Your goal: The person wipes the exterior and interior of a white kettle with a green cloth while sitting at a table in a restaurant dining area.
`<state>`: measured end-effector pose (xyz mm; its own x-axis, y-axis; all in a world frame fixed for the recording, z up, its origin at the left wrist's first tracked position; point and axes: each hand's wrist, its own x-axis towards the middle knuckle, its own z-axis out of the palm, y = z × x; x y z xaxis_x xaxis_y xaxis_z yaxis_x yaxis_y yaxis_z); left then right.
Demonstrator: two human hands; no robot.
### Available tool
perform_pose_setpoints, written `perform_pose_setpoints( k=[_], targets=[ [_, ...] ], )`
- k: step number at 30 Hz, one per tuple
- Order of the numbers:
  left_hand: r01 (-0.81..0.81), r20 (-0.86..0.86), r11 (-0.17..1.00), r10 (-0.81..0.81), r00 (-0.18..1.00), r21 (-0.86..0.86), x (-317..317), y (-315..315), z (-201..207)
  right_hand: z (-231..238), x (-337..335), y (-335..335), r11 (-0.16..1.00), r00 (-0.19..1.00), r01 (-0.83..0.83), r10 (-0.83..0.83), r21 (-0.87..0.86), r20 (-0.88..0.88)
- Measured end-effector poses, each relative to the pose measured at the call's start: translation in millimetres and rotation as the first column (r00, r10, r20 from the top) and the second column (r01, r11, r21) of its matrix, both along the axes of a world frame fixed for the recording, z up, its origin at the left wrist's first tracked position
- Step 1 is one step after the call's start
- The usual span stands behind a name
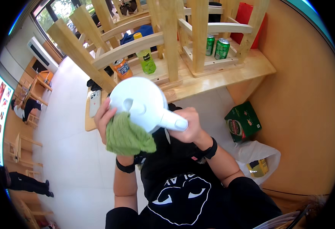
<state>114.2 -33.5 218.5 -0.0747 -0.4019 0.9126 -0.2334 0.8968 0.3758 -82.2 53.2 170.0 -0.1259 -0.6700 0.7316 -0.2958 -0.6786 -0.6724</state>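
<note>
A white lidded pitcher [144, 93] is held up in front of my chest, its round lid facing me. My right hand [190, 129] is closed round its handle, which points to the right. At the pitcher's left side, my left hand [103, 119] presses a green cloth [127, 135] against it. The cloth hangs down over the lid's lower left edge and hides part of that hand. The pitcher's underside is out of sight.
Ahead, upturned wooden stools [171, 42] stand on a wooden table [213, 82]. Among their legs are an orange can [122, 69], a green-yellow bottle [146, 57] and green cans [222, 49]. A phone [95, 102] lies at the left. A green box [243, 122] and plastic bag [272, 154] sit right.
</note>
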Motion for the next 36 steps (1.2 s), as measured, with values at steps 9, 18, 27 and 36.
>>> perform_pose_setpoints(
  k=[9,18,27,36],
  targets=[
    [0.098,-0.021,0.993,-0.096,0.995,0.067,-2.6,-1.0,19.2,31.9,10.4,-5.6,0.984,0.999,0.027,-0.021,-0.173,0.036],
    [0.083,0.098,0.996,-0.084,0.992,0.012,-20.3,-45.3,55.0,54.9,-12.3,-36.8,0.984,0.995,0.098,-0.099,-0.149,0.0],
    [-0.064,0.157,0.988,0.086,0.984,-0.141,-29.5,-41.3,30.8,30.4,-21.1,-45.6,0.996,0.996,0.004,0.004,-0.085,0.088],
    [-0.239,-0.014,0.971,0.239,0.971,0.01,18.5,-33.0,-40.2,15.0,-22.6,-40.2,0.998,0.999,-0.014,0.016,-0.058,0.043]
  ],
)
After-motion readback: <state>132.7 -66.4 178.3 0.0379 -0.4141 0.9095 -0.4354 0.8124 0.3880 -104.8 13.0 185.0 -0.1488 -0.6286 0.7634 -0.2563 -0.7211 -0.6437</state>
